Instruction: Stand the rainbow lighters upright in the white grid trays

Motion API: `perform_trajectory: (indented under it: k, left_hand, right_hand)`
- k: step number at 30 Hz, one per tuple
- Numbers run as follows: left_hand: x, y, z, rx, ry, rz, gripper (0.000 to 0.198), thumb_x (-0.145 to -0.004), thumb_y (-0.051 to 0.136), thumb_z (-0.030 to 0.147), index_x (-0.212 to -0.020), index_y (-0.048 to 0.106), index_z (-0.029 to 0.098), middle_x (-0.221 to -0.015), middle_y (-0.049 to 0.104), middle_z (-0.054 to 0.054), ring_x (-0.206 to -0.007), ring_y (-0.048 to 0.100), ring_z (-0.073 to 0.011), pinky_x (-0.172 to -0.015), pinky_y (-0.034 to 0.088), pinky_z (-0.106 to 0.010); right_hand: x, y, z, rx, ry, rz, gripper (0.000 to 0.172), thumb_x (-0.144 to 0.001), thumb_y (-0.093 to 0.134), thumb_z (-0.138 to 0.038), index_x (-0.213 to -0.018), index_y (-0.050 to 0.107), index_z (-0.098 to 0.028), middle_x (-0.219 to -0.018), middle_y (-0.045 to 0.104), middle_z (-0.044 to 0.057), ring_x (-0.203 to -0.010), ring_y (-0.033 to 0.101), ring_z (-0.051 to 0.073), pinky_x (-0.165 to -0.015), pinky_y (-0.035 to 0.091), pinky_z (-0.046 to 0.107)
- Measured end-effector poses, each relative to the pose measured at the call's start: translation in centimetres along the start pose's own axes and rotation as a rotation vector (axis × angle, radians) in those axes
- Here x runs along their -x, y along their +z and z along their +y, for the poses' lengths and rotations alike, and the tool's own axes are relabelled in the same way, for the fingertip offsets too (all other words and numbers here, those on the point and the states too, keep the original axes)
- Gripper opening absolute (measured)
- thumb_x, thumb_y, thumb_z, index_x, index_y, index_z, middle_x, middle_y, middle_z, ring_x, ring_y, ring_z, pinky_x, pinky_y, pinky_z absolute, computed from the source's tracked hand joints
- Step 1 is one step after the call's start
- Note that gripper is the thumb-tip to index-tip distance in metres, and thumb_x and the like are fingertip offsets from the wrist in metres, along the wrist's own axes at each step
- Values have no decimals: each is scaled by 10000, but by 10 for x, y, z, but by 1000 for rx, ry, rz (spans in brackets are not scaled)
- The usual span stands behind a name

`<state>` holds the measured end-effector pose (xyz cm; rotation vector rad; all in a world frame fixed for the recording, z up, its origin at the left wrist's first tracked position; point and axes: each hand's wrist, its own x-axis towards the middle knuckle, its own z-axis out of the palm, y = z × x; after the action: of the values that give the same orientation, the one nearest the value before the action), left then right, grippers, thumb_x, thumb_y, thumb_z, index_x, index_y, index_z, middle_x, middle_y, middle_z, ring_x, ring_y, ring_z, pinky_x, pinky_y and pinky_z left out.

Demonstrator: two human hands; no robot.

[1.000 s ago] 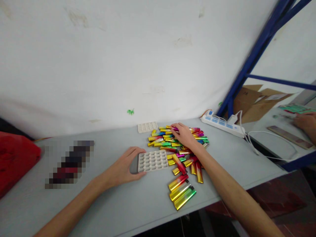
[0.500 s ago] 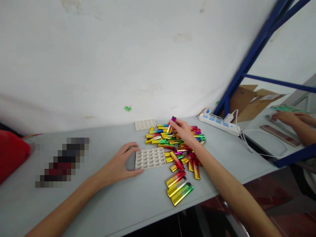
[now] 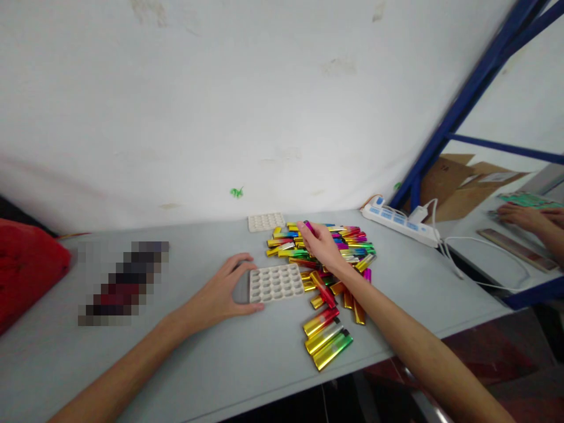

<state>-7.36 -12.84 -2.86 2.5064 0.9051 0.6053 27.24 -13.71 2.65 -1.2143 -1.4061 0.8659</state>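
My left hand [image 3: 224, 289] spans the left end of a pale tray [image 3: 277, 283] with rows of small slots, its thumb at the near edge and fingers at the far corner. The slots I can see look bare. Over a heap of shiny lighters [image 3: 288, 243] in gold, red, green and blue is my right hand [image 3: 321, 242]. Its fingers pinch a lighter [image 3: 309, 225] whose purple end sticks up; the rest is hidden by the hand. Three lighters [image 3: 324, 337] lie side by side near the table's front edge.
A second slotted tray [image 3: 266, 222] rests by the wall. On the right stand a white power strip [image 3: 400, 224] with cables, a blue frame [image 3: 458, 111] and a cardboard box [image 3: 458, 188]. Another person's hands [image 3: 522, 216] show beyond. A red bag [image 3: 30, 267] sits far left.
The view has shifted slightly, moving the scene right. My right hand has turned the held lighter, which is now mostly covered by the fingers. My left hand stays at the tray.
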Motion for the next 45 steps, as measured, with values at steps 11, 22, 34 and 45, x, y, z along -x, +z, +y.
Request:
perform_trajectory:
  k: [11, 22, 34, 45]
  left_hand:
    - [-1, -2, 2, -21, 18, 8, 750, -956, 1061, 706, -1527, 783, 307, -1774, 681, -152, -1650, 712, -433, -1434, 610, -598]
    - [2, -23, -21, -36, -84, 44, 799, -944, 990, 866, -1484, 839, 296, -1702, 725, -149, -1571, 754, -431, -1421, 615, -606]
    - [-10, 1, -4, 17, -164, 91, 955, -853, 1081, 836, -1595, 809, 299, -1718, 728, -145, -1624, 724, -455, -1441, 594, -613]
    - [-12, -4, -10, 68, -157, 101, 837, -850, 1093, 780, -1498, 883, 294, -1699, 781, -141, -1580, 777, -454, -1437, 614, -620]
  right_hand:
    - [1, 6, 7, 308, -92, 126, 590, -1039, 602, -708, -656, 370, -324, -644, 367, -45, -684, 405, 170, -685, 314, 348]
    - [7, -1, 0, 366, -321, -238, 578, -1291, 521, -758, -945, 571, -297, -986, 737, 51, -908, 679, 248, -875, 560, 369]
    - [-6, 38, -10, 575, -350, -420, 466, -1280, 797, -476, -896, 732, -218, -827, 749, 17, -787, 646, 197, -771, 406, 309]
    - [-26, 80, -32, 894, -415, -578, 277, -1257, 846, -417, -1144, 834, -164, -1071, 854, 117, -1027, 828, 269, -924, 556, 334]
